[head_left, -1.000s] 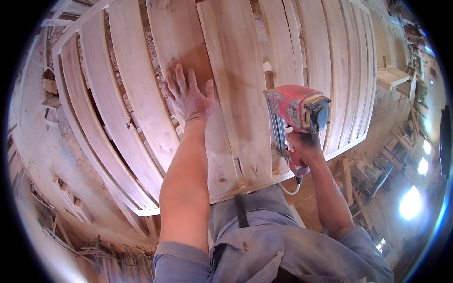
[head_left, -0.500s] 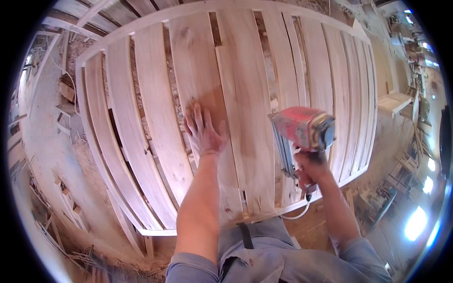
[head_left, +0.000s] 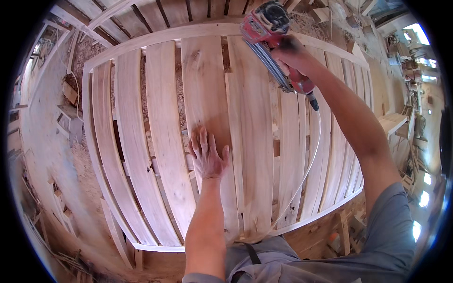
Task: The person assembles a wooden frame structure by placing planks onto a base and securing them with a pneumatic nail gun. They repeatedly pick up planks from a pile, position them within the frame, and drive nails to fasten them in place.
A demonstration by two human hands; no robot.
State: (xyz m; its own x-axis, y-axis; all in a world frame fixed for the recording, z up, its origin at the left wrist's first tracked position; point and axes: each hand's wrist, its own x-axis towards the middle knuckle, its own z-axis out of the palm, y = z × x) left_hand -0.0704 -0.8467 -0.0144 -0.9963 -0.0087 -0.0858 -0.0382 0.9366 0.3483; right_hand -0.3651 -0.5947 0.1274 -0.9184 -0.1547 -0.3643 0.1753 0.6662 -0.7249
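A large wooden panel of slats [head_left: 163, 118] set in a frame lies across the view before me. My left hand [head_left: 208, 155] rests flat on a wide middle slat, fingers spread, holding nothing. At the panel's far edge, my right hand [head_left: 293, 55] grips a red nail gun [head_left: 266, 28] by its handle. The nail gun's nose is hidden behind its body and cannot be made out. From the handle's end a thin pale air hose [head_left: 313, 158] runs back over the slats toward my waist.
Another slatted wooden piece [head_left: 188, 10] stands beyond the far edge. Wood scraps and sawdust cover the floor around it. To the right is a pale wooden piece like a bench [head_left: 392, 121]. A cord [head_left: 78, 94] hangs down at the left.
My right hand has carried the nail gun from the near right side up to the panel's far edge, stretching the hose across the slats. My left hand remains on the same slat.
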